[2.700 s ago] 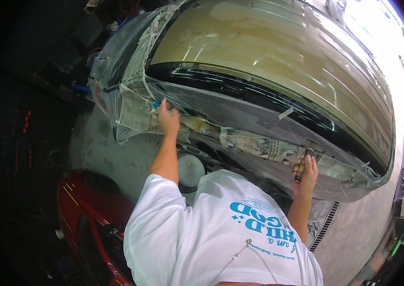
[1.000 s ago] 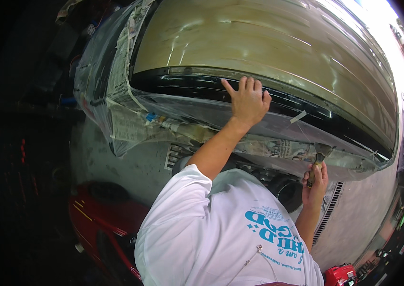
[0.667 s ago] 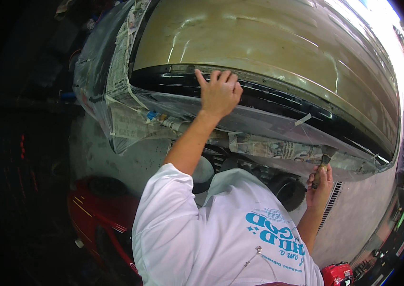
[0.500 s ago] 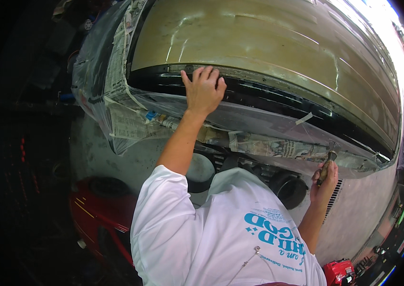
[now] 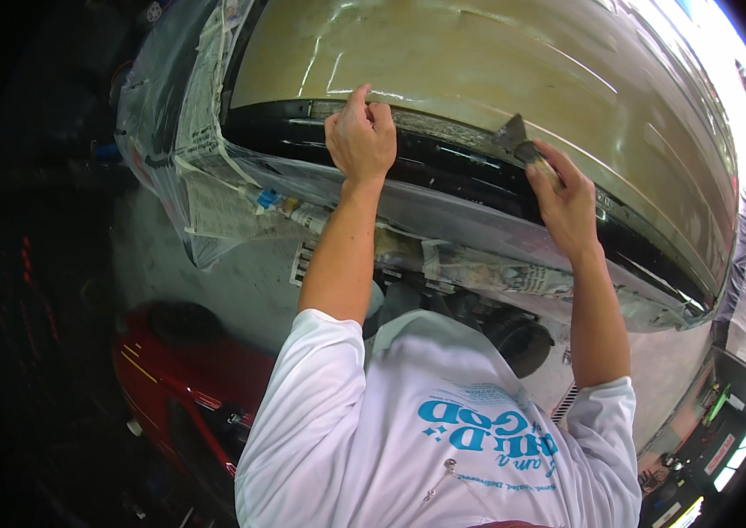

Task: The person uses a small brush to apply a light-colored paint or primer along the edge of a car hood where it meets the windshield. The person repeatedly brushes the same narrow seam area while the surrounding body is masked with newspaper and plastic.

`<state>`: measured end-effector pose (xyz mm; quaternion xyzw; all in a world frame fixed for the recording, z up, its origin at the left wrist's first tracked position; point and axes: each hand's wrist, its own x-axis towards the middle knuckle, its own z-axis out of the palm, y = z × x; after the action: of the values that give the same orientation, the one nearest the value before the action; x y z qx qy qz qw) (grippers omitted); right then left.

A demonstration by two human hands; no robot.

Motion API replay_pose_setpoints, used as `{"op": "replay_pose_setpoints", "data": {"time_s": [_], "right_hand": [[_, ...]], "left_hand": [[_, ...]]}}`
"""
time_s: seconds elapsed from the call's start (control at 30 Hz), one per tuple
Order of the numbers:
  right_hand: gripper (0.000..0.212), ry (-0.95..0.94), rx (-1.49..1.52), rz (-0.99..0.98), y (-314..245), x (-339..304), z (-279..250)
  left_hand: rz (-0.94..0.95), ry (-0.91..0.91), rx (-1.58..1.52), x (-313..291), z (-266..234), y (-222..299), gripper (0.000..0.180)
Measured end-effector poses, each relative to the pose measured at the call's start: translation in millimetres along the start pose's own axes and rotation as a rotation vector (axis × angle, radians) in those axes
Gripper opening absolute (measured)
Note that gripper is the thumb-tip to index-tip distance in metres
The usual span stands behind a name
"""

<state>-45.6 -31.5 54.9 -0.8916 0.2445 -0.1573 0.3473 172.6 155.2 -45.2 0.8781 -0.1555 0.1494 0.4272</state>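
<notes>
My right hand (image 5: 568, 195) is closed around the handle of a putty knife (image 5: 510, 134). The knife's flat blade is over the seam between the tan car roof (image 5: 443, 62) and the glossy black side rail (image 5: 461, 165). Further left, my left hand (image 5: 362, 141) is beside the roof's edge, holding nothing that I can see. Its index finger stretches out over the tan panel while the other fingers bend. A rough, greyish strip (image 5: 443, 126) runs along the seam between my hands.
Clear plastic sheeting (image 5: 148, 132) and taped newspaper (image 5: 201, 123) cover the car's left end and lower side. A red car (image 5: 188, 378) stands behind me at left. A dark round bin (image 5: 521, 345) is on the floor below. Tools lie at the lower right.
My right hand has lifted the putty knife from low beside the car up to the roof seam. My left hand's fingers have changed from spread on the edge to mostly bent.
</notes>
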Motion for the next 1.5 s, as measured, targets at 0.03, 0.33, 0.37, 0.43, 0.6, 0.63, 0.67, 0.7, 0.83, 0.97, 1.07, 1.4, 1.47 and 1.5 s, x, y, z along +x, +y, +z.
{"op": "replay_pose_setpoints", "data": {"time_s": [0.03, 0.33, 0.37, 0.43, 0.6, 0.63, 0.67, 0.7, 0.83, 0.97, 1.07, 1.4, 1.47, 1.5], "right_hand": [[0.038, -0.03, -0.031, -0.059, 0.6, 8.3, 4.9], [0.037, -0.195, -0.056, -0.064, 5.2, 34.7, 10.8], [0.037, -0.206, -0.057, -0.054, 6.0, 36.4, 12.3], [0.037, -0.229, -0.06, -0.038, 2.0, 40.2, 15.9], [0.037, -0.223, -0.127, -0.121, 8.4, 44.1, 12.2], [0.037, -0.179, -0.108, -0.196, 15.6, 42.6, 11.3], [0.037, -0.19, -0.092, -0.161, 14.3, 41.4, 11.9], [0.037, -0.2, -0.075, -0.127, 10.2, 40.5, 13.2], [0.036, -0.194, -0.091, -0.127, 11.8, 39.8, 13.6], [0.035, -0.166, -0.139, -0.161, 13.3, 37.3, 16.3], [0.035, -0.191, -0.126, -0.083, 6.8, 36.0, 16.4], [0.034, -0.122, -0.134, -0.174, 13.4, 28.9, 19.3], [0.035, -0.125, -0.142, -0.156, 12.7, 28.1, 19.5], [0.035, -0.125, -0.152, -0.167, 10.3, 28.8, 20.7]], "left_hand": [[0.005, 0.004, 0.005, -0.5, 1.3, 0.3, 0.033], [-0.035, 0.052, 0.02, -2.0, 1.1, -5.1, 0.031], [-0.032, 0.049, 0.018, -1.5, 3.4, -3.2, 0.031], [-0.027, 0.047, 0.02, -1.5, 5.8, -2.1, 0.031], [-0.038, 0.063, 0.02, -2.3, 6.2, -3.5, 0.031], [-0.039, 0.061, 0.021, -1.8, 6.2, -3.5, 0.031], [-0.038, 0.058, 0.023, -1.4, 5.6, -2.3, 0.031], [-0.037, 0.054, 0.025, -1.7, 5.1, -1.6, 0.031], [-0.011, 0.061, 0.039, -1.8, 5.0, -2.5, 0.03], [-0.014, 0.067, 0.045, 0.0, 4.6, -0.8, 0.03], [-0.004, 0.064, 0.043, -0.7, 5.3, -2.2, 0.029], [-0.001, 0.079, 0.026, -3.8, 6.6, -2.7, 0.03], [0.001, 0.075, 0.027, -0.3, 5.6, -2.2, 0.03], [0.002, 0.072, 0.026, 0.0, 5.2, -1.4, 0.03]]}}
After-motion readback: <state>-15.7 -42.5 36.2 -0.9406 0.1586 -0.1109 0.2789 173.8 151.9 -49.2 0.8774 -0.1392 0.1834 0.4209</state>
